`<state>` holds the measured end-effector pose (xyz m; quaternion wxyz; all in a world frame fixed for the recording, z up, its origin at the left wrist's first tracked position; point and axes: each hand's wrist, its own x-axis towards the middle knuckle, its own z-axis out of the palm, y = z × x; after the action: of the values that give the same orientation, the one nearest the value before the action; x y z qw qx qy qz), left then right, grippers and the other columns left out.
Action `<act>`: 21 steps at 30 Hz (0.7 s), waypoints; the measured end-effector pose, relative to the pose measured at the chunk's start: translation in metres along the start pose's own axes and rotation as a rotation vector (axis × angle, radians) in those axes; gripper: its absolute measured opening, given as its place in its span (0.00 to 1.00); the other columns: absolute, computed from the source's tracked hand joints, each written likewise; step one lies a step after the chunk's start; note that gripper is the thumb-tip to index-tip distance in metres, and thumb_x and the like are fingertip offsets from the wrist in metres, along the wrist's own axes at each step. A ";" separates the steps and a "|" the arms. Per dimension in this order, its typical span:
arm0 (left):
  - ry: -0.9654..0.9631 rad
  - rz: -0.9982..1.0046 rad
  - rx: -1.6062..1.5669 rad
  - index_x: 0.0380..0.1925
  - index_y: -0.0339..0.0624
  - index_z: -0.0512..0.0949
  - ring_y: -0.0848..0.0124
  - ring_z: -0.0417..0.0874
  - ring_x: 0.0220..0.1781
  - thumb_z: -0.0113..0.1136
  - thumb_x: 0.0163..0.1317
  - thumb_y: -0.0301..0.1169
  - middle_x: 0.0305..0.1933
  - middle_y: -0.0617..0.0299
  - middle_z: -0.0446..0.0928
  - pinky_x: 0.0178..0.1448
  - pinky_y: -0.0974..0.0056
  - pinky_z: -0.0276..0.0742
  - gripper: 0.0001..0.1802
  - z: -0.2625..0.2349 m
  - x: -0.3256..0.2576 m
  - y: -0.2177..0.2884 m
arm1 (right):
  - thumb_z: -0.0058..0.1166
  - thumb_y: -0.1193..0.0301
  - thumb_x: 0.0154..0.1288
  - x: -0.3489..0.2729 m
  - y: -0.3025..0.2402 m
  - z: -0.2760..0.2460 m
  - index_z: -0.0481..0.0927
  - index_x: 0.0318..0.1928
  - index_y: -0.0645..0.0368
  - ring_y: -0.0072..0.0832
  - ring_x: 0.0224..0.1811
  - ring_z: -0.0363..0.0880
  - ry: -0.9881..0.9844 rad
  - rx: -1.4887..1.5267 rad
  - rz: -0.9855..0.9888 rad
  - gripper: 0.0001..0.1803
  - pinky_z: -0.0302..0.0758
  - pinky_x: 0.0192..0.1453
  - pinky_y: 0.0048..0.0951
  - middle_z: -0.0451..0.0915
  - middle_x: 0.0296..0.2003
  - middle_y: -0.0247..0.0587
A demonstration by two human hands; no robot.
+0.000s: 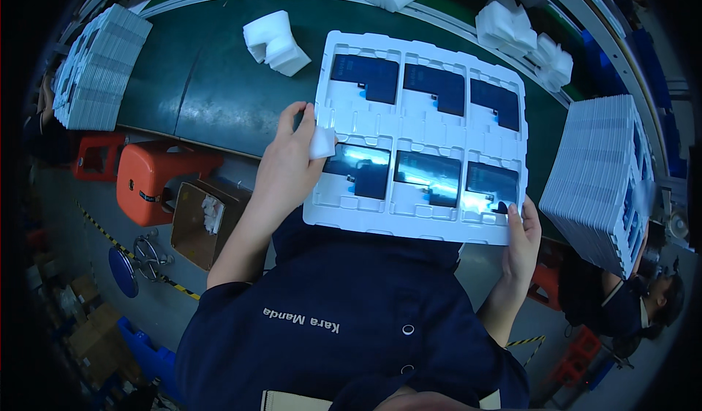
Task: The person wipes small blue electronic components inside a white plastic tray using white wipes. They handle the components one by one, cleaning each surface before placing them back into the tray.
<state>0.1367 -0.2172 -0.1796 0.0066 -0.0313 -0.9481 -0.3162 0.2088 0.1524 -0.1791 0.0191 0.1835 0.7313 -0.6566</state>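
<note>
A white moulded plastic tray (409, 224) is held up in front of me, over the near edge of the green bench. In its pockets lie several flat black L-shaped pieces (380, 82) that look like battery packs, in two rows; light glares off the lower row. My left hand (287, 159) grips the tray's left edge. A small white pad (322, 143) sits between its thumb and fingers, against that edge. My right hand (523, 239) is closed on the lower right corner, thumb on top beside a small dark spot. The fingers under the tray are hidden.
Tall stacks of white trays stand left (99, 67) and right (596, 177) on the green bench (212, 89). White foam blocks (276, 43) lie beyond the tray, more along the back rail. Below are an orange stool (150, 181) and a cardboard box (197, 224). A person (621, 294) is at far right.
</note>
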 end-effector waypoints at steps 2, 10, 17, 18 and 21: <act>-0.015 -0.019 0.080 0.60 0.24 0.65 0.42 0.81 0.43 0.59 0.60 0.29 0.62 0.37 0.64 0.49 0.52 0.78 0.30 0.004 -0.001 0.003 | 0.59 0.71 0.64 0.001 0.009 -0.003 0.71 0.62 0.61 0.25 0.52 0.71 0.124 -0.651 -0.147 0.26 0.70 0.54 0.25 0.72 0.50 0.42; -0.020 0.082 -0.085 0.61 0.23 0.64 0.58 0.81 0.39 0.58 0.62 0.28 0.58 0.42 0.67 0.43 0.59 0.77 0.30 -0.004 0.005 -0.001 | 0.44 0.65 0.72 0.033 0.025 0.003 0.70 0.64 0.57 0.49 0.61 0.63 0.256 -1.004 -0.406 0.22 0.59 0.66 0.45 0.66 0.61 0.53; -0.334 -0.211 -1.841 0.65 0.28 0.58 0.76 0.67 0.32 0.51 0.59 0.27 0.44 0.54 0.73 0.37 0.69 0.66 0.33 -0.006 -0.015 0.033 | 0.54 0.71 0.67 0.029 -0.033 0.063 0.70 0.61 0.64 0.40 0.58 0.71 0.129 -0.652 -0.656 0.23 0.65 0.63 0.38 0.71 0.57 0.51; -0.336 -0.235 -1.859 0.66 0.29 0.58 0.75 0.68 0.33 0.50 0.59 0.26 0.44 0.54 0.73 0.39 0.69 0.67 0.33 0.004 -0.016 0.037 | 0.55 0.71 0.66 0.020 -0.035 0.082 0.71 0.60 0.63 0.33 0.55 0.73 -0.103 -0.303 -0.477 0.22 0.70 0.57 0.33 0.73 0.54 0.47; -0.222 -0.246 -1.830 0.65 0.31 0.59 0.72 0.73 0.40 0.50 0.64 0.27 0.45 0.53 0.75 0.47 0.66 0.72 0.29 0.017 -0.017 0.046 | 0.59 0.74 0.64 0.005 -0.042 0.135 0.67 0.58 0.61 0.22 0.48 0.73 -0.629 0.210 -0.110 0.23 0.72 0.51 0.22 0.72 0.48 0.38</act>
<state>0.1570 -0.1718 -0.1663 -0.1449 0.0462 -0.3212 -0.9347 0.1631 0.0198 -0.1589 0.1892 -0.0669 0.6267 -0.7530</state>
